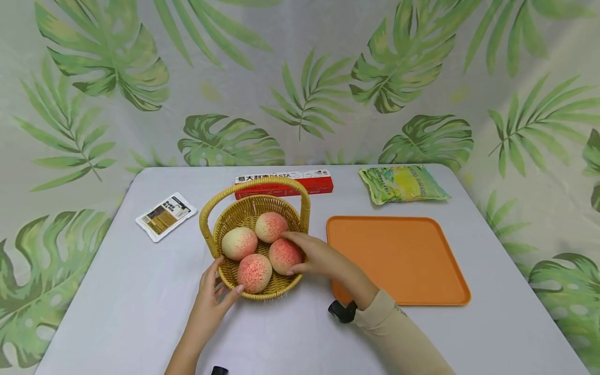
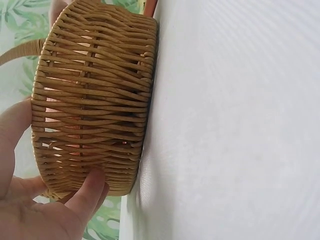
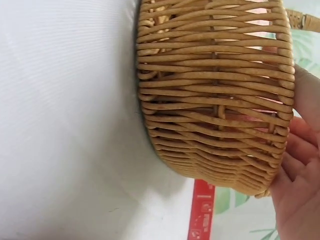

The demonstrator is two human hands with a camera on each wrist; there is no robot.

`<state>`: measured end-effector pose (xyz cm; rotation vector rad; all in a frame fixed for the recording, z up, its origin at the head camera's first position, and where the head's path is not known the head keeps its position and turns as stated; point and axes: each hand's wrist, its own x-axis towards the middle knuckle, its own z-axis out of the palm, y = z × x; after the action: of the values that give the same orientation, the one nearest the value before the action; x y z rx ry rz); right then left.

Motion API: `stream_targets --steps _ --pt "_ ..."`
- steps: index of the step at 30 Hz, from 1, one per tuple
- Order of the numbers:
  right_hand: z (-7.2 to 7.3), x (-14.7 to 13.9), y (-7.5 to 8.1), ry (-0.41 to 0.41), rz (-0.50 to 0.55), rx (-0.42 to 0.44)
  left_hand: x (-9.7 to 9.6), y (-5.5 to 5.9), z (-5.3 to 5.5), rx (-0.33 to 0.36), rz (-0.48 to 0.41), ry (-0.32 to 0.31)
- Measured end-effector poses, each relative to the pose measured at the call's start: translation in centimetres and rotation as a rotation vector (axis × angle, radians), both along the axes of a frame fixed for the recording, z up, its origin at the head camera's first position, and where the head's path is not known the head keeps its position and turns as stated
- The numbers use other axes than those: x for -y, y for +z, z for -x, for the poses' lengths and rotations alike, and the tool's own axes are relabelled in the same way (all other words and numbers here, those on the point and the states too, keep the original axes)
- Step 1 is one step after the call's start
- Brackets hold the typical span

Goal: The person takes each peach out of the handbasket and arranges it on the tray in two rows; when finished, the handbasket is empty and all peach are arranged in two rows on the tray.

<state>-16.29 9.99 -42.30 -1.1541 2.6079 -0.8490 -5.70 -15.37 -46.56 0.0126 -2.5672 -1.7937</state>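
Note:
A yellow wicker basket [image 1: 265,297] with a tall arched handle stands mid-table, several pink-and-cream peaches [image 1: 239,244] inside. My left hand [image 1: 209,304] holds its near left side, thumb at the rim. In the left wrist view, fingers of that hand [image 2: 45,215] lie against the woven wall [image 2: 95,105]. Over the right rim reaches my right hand [image 1: 323,258], its fingers and thumb around the rightmost peach [image 1: 284,255]. The right wrist view shows this hand [image 3: 300,185] at the rim of the basket [image 3: 215,90]; the basket wall mostly hides the peach there.
An orange tray [image 1: 398,260] lies right of the basket. Behind the basket is a red-and-white pasta box [image 1: 309,182], with a green-yellow packet [image 1: 403,184] at the back right. A flat white sachet [image 1: 166,216] with a brown label lies to the left.

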Motion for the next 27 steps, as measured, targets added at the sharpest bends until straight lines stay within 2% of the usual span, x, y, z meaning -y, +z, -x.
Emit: stream_targets --steps 11,18,23,27 --pt "0.5 1.1 0.5 0.080 -0.051 -0.020 0.1 0.3 -0.2 -0.019 -0.005 -0.002" --pt "0.5 1.5 0.8 0.082 -0.057 0.017 0.0 0.9 -0.3 -0.004 -0.006 -0.005" --pt "0.6 1.5 0.5 0.070 -0.072 -0.028 -0.2 1.5 -0.2 0.018 -0.024 -0.003" --pt "0.5 1.3 0.4 0.063 -0.058 -0.054 -0.2 1.1 -0.2 0.021 -0.019 -0.004"
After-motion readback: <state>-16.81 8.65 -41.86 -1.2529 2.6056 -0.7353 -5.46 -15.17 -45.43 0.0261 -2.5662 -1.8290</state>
